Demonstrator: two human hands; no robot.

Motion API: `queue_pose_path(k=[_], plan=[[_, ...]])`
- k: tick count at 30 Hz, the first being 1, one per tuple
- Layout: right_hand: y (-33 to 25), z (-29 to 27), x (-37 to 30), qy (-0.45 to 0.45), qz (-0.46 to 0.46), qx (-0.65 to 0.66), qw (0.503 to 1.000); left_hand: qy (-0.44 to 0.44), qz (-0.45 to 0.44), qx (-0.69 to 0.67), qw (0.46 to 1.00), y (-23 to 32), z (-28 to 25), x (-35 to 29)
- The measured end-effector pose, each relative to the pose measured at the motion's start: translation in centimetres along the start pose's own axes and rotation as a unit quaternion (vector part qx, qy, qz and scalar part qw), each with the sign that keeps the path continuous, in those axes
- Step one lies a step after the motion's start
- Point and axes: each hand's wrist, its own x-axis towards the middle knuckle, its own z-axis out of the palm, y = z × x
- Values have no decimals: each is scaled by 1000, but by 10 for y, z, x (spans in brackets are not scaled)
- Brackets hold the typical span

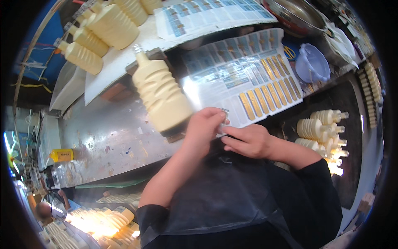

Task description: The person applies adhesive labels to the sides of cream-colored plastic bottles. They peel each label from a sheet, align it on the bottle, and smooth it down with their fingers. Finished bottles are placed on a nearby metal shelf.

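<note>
Above my lap, close to the table's near edge, my two hands work on one small thin piece, whitish and see-through like a film or label [225, 112]. The fingers of my left hand [203, 128] pinch it, and my right hand [251, 140] has thumb and fingers closed at its lower end. Fingers hide most of the piece. Left of my hands, a large cream ribbed bottle [161, 93] lies tilted on a dark support, its neck pointing away. Just beyond my hands is a label sheet [234, 106] with rows of gold strips [265, 99] and pale blue prints.
More cream bottles [112, 27] stand at the far left beside another printed sheet [211, 16]. A lilac bucket [311, 64] and a metal bowl [296, 14] are at the far right. Several bottles [321, 133] lie at the right. A yellow container [62, 155] rests on the metal table [112, 137].
</note>
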Motion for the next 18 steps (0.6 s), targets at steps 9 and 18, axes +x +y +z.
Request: queue_pose_path(k=[9, 18], plan=[[47, 5, 115, -204, 418, 611, 641, -17, 95, 310, 946, 85, -43, -32], [63, 40, 214, -41, 412, 512, 752, 167, 255, 154, 940, 138, -117, -18]])
